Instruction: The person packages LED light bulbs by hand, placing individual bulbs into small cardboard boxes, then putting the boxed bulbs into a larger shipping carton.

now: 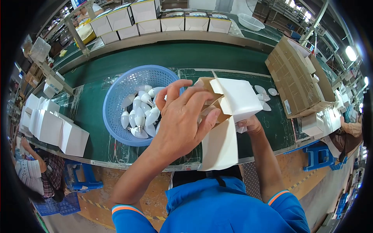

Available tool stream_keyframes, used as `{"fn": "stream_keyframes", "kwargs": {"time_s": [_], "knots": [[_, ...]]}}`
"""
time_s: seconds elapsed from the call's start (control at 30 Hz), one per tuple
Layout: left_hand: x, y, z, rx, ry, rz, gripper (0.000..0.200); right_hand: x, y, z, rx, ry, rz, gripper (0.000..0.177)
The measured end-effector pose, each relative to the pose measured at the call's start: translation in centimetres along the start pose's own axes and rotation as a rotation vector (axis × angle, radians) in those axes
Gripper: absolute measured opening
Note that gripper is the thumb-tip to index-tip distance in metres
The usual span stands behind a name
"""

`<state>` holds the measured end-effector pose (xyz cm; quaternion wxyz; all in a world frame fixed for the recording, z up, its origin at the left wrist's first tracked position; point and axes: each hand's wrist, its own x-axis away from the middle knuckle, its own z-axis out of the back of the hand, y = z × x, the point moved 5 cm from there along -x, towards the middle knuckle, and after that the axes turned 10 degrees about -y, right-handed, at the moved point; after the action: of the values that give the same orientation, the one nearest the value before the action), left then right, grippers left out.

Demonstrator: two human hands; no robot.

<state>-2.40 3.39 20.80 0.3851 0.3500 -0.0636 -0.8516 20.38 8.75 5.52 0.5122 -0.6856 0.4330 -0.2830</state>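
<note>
A white carton (240,100) is tilted in front of me, its long flap hanging down and a brown cardboard insert (213,104) showing in its mouth. My left hand (184,114) is at that opening, thumb and fingers bent around the insert's edge. Under the carton's right side is my right hand (251,124), fingers curled and partly hidden by it. A small whitish piece shows at those fingertips; I cannot make out its kind. Left of the carton, a blue plastic basket (110,112) holds several white candle-shaped light bulbs (139,116).
Several loose bulbs (263,98) lie right of the carton, before a large brown cardboard box (295,77). White cartons (58,130) stand at the left, and more cartons (173,23) line the shelf behind the green belt (186,52). A person (33,171) sits at lower left.
</note>
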Motion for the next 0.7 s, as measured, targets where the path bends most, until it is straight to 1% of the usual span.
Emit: {"fn": "stream_keyframes", "kwargs": {"time_s": [0.03,0.07,0.13,0.2,0.23,0.27,0.33,0.37,0.4,0.47,0.5,0.6,0.63,0.67,0.7], "knots": [[0.2,-0.1,-0.1,-0.062,-0.003,-0.005,0.032,0.1,0.1,0.2,0.0,-0.002,-0.003,0.083],[0.3,-0.2,-0.1,-0.061,-0.003,-0.001,0.032,0.1,-0.3,0.0,0.014,0.015,-0.011,0.083],[0.5,-0.9,-0.1,0.0,-0.053,0.145,0.041,0.1,-1.3,-0.5,0.026,0.028,-0.022,0.083],[0.8,-1.6,-0.1,0.036,-0.045,0.161,0.041,-0.2,-2.5,-0.4,0.095,0.034,-0.049,0.085],[1.0,-2.0,-0.1,0.074,-0.038,0.171,0.041,-0.3,-2.9,0.1,0.187,0.021,-0.084,0.084],[1.0,-2.3,0.1,0.072,-0.036,0.178,0.041,-0.5,-3.8,0.2,0.187,0.015,-0.088,0.084],[1.2,-3.5,0.0,0.3,-0.091,0.309,0.04,-0.9,-6.1,-0.2,0.398,0.01,-0.096,0.083],[1.1,-4.0,0.0,0.431,-0.121,0.313,0.04,-1.4,-7.5,-0.3,0.626,-0.016,-0.083,0.084],[1.2,-4.5,0.0,0.43,-0.115,0.323,0.04,-2.0,-8.4,-0.5,0.626,-0.027,-0.088,0.084],[1.5,-5.7,-0.6,0.654,-0.074,0.359,0.041,-3.1,-11.0,-1.7,0.774,-0.057,0.045,0.087],[1.4,-5.7,-0.2,0.661,-0.016,0.312,0.04,-3.5,-12.1,-2.6,0.775,-0.07,0.041,0.087],[1.3,-6.3,0.1,0.716,0.0,0.3,0.036,-4.8,-15.4,-5.0,0.86,-0.053,0.059,0.09],[1.2,-6.4,0.5,0.716,0.009,0.28,0.03,-5.4,-16.3,-5.9,0.948,-0.101,0.089,0.091],[1.3,-6.8,0.7,0.718,0.017,0.286,0.03,-5.8,-17.1,-6.7,1.036,-0.15,0.119,0.091],[1.4,-7.2,1.0,0.708,0.029,0.27,0.027,-6.2,-17.7,-7.2,1.109,-0.145,0.152,0.092]]}}
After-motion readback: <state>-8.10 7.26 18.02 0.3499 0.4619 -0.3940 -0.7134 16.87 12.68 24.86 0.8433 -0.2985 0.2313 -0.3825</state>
